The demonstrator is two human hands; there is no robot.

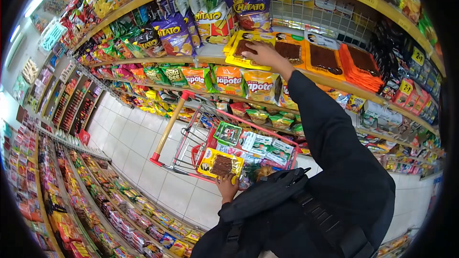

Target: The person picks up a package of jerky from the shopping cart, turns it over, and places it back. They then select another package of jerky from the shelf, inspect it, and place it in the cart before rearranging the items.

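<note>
My left hand (227, 186) holds a yellow snack packet (220, 164) with a dark brown window, just above the near end of a red shopping cart (178, 153). My right hand (264, 55), on a black-sleeved arm, reaches to the shelf, and its fingers lie on the top yellow packet of a stack (240, 55). Whether the fingers grip that packet does not show. Orange packets (325, 59) of the same kind lie beside the stack. The cart holds green and white packets (258, 143).
Shelves of crisp bags (229, 79) and sweets fill the wall in front. Another shelf row (95, 196) of small packets runs along the other side of the white tiled aisle (134, 138). A black bag strap (267, 193) hangs across my chest.
</note>
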